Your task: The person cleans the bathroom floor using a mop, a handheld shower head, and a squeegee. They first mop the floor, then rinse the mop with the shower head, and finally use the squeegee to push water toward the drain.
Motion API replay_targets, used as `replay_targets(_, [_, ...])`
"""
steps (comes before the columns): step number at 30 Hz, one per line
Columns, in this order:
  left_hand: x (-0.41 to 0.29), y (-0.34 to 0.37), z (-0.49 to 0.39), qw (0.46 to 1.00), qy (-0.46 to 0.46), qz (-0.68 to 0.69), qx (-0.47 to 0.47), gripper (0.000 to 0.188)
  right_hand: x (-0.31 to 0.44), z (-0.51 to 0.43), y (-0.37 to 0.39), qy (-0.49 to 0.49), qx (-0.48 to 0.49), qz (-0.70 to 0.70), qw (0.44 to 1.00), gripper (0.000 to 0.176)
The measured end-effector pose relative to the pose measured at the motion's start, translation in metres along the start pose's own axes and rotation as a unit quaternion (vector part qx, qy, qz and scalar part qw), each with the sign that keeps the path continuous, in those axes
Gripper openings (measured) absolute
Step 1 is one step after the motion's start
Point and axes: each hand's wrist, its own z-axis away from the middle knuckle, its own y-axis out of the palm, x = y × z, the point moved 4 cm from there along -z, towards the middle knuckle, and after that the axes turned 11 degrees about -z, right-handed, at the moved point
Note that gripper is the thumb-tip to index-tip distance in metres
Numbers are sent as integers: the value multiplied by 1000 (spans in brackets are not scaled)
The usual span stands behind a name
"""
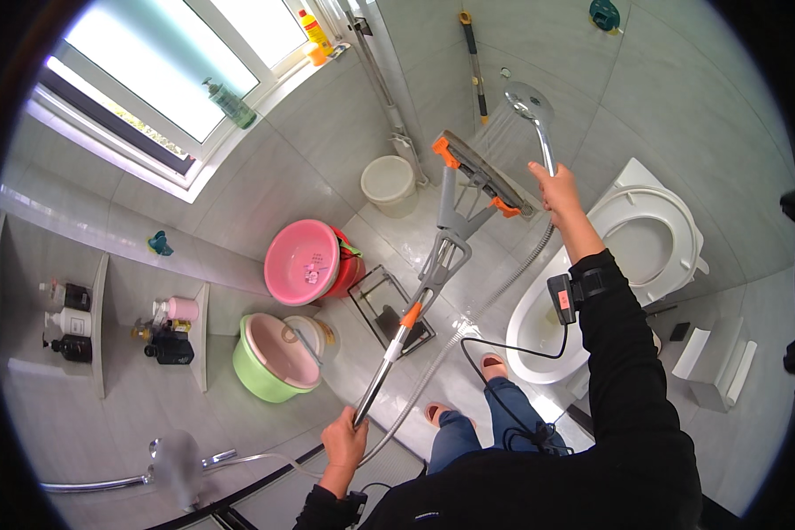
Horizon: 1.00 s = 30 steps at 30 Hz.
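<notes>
My left hand (344, 442) grips the metal pole of a sponge mop (397, 341), which reaches up and away from me. Its grey sponge head (480, 169) with orange end clips is raised above the floor. In my right hand (559, 193) is the handle of a chrome shower head (530, 101), held to the right of the mop head. Streaks of water come from the shower head towards the sponge. The grey shower hose (497, 295) hangs from the handle and curves back past the pole to my left side.
A white toilet (550, 331) with its lid raised stands at my right. To the left are a pink basin (301, 262), a green tub (265, 371), a black-framed rack (387, 318) and a lidded white bucket (389, 182). Wall shelves (202, 338) hold bottles. The tiled floor (384, 228) looks wet.
</notes>
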Motion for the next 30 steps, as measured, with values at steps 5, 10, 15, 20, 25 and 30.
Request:
replay_targets(5, [1, 0, 0, 1000, -8, -9, -1, 21, 16, -4, -6, 19, 82, -101, 991, 40])
replay_targets(10, [3, -3, -2, 1000, -13, -4, -9, 22, 21, -5, -24, 72, 69, -31, 995, 40])
replay_targets(15, [5, -5, -5, 1000, -17, -15, 2, 23, 16, -12, -38, 78, 50, -96, 991, 39])
replay_targets(20, [5, -5, -5, 1000, -24, -16, 10, 23, 2, -31, -50, 159, 10, -31, 987, 38])
replay_targets(25, [8, -5, -6, 999, -27, -24, 8, 22, -8, -38, -57, 113, 23, -116, 986, 39])
replay_targets(30, [9, -1, -10, 999, -33, -16, 16, 22, -23, -28, -65, 153, 30, -3, 988, 38])
